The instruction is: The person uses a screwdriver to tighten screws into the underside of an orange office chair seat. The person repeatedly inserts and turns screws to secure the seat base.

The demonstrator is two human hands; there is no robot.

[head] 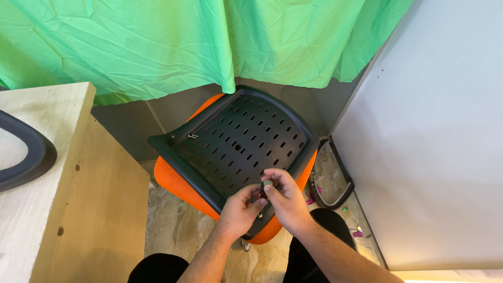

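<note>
A small round greenish part (267, 184) sits pinched between the fingertips of both hands, directly above the near edge of a black perforated plastic seat plate (237, 145). The part is too small to identify further. The right hand (286, 200) closes narrowly on it from the right side, fingers curled, thumb and forefinger meeting at the part. The left hand (240, 208) meets it from the left, fingers also drawn in, with the tips touching the same part; whether the left hand bears any of the load cannot be determined.

The seat plate lies face up and tilted, with rows of short slots across its surface and a raised rim all round. A small metal fitting (192, 136) rests near its far left corner. The plate is mounted on an orange mesh seat cushion (176, 180), which shows along the left and near edges of the plate.

The assembly stands on a beige stone floor (175, 226). A black looped chair armrest (331, 180) lies on the floor just right of the plate, beside a white panel wall (447, 148). To the left stands a pale wooden worktop (46, 169), carrying a dark grey curved plastic armrest (17, 154) near its far left edge. A green wrinkled fabric sheet (188, 35) hangs behind everything.
</note>
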